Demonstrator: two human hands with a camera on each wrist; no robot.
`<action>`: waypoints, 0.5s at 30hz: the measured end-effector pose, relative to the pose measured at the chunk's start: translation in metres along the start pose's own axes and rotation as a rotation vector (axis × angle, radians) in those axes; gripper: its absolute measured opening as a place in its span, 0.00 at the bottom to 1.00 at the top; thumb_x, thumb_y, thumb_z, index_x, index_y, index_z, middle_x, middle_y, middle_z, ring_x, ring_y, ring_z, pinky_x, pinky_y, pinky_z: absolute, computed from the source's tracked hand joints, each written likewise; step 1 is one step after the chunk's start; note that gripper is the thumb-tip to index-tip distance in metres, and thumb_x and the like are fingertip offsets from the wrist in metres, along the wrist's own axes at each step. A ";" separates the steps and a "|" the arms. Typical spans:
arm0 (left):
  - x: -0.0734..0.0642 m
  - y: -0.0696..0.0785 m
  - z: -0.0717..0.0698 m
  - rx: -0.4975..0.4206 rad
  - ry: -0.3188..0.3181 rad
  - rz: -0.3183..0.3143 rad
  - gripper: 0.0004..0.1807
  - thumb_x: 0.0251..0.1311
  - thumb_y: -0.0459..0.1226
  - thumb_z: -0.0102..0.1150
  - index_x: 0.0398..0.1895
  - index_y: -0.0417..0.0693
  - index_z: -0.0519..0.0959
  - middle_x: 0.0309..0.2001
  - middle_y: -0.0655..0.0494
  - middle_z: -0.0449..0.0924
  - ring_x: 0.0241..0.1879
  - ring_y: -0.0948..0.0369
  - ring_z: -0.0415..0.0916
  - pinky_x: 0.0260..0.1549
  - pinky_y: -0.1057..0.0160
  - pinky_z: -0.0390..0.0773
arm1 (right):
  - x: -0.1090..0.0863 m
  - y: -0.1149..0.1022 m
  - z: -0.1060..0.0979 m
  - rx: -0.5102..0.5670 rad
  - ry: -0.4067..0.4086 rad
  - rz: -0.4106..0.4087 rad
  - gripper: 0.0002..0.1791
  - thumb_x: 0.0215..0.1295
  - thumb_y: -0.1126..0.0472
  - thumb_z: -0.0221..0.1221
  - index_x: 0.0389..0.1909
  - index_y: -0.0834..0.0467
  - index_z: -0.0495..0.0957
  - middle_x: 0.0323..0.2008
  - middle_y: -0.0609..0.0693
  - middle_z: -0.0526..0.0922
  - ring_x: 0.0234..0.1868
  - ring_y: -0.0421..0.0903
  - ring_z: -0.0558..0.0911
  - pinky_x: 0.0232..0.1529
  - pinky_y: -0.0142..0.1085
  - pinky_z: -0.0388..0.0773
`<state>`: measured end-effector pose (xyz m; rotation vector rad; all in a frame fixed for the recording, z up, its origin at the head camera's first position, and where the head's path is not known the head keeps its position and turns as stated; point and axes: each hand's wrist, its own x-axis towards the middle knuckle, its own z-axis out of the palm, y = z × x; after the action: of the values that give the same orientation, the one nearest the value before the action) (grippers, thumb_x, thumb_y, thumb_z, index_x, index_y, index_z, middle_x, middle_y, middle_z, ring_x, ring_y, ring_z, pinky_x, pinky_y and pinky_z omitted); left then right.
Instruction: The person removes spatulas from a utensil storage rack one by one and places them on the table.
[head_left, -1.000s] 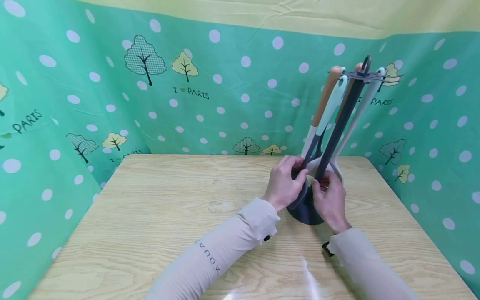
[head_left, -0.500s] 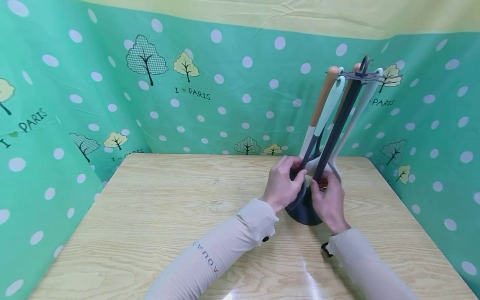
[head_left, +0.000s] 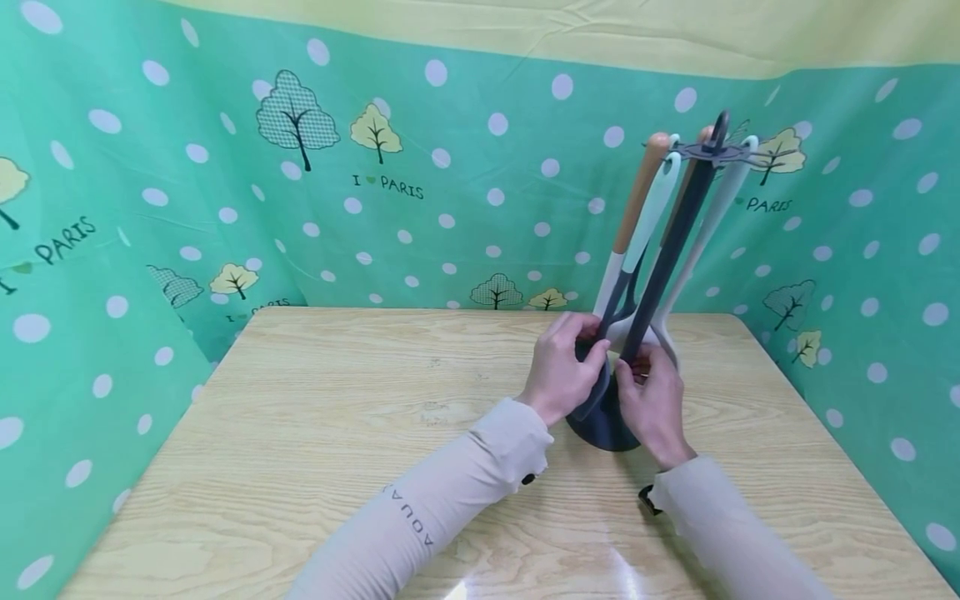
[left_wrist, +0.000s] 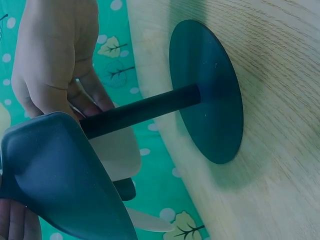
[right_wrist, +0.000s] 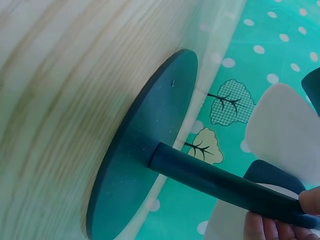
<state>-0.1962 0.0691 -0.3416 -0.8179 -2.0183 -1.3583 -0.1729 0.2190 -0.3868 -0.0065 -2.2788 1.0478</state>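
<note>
A black utensil rack (head_left: 672, 246) stands on a round base (left_wrist: 215, 105), with a hooked ring (head_left: 712, 152) on top. My right hand (head_left: 652, 404) grips its pole (right_wrist: 215, 180) low down, thumb on one side and fingers on the other. Left of the pole, my left hand (head_left: 558, 367) pinches the neck of a dark spatula (left_wrist: 60, 170) with a mint handle (head_left: 652, 212). That spatula hangs from the ring at its handle end. A wooden-handled utensil (head_left: 637, 200) with a white shaft hangs behind it; its lower end is hidden by my left hand.
Other utensils hang around the pole, among them a pale long-handled one (head_left: 701, 242) on the right and a white flat head (right_wrist: 280, 130). The rack stands on the right side of a light wooden table (head_left: 360, 392). Green dotted cloth (head_left: 420, 225) surrounds the table's back and sides.
The rack and both hands have shifted slightly left in the head view, the rack's top more than its base. Both hands keep their holds.
</note>
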 end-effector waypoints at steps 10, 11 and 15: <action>-0.002 0.000 -0.004 -0.018 0.006 0.008 0.09 0.55 0.29 0.64 0.40 0.40 0.78 0.38 0.51 0.79 0.39 0.59 0.77 0.44 0.71 0.76 | -0.002 -0.002 0.004 -0.019 0.008 -0.025 0.09 0.64 0.66 0.57 0.43 0.65 0.72 0.37 0.57 0.78 0.36 0.49 0.79 0.37 0.38 0.81; -0.003 -0.001 -0.004 -0.018 0.007 0.008 0.09 0.55 0.29 0.64 0.40 0.40 0.78 0.38 0.51 0.79 0.39 0.59 0.77 0.44 0.70 0.76 | -0.002 -0.002 0.004 -0.017 0.005 -0.026 0.09 0.64 0.66 0.58 0.43 0.65 0.72 0.37 0.57 0.78 0.36 0.50 0.79 0.37 0.39 0.81; -0.004 -0.002 -0.006 -0.021 0.003 0.003 0.10 0.55 0.28 0.64 0.41 0.41 0.78 0.38 0.52 0.79 0.39 0.59 0.77 0.44 0.70 0.76 | -0.003 -0.002 0.005 -0.008 -0.008 -0.024 0.09 0.65 0.65 0.57 0.44 0.65 0.72 0.37 0.58 0.77 0.37 0.51 0.79 0.38 0.45 0.81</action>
<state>-0.1947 0.0622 -0.3437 -0.8280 -2.0030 -1.3804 -0.1726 0.2133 -0.3890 0.0215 -2.2849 1.0280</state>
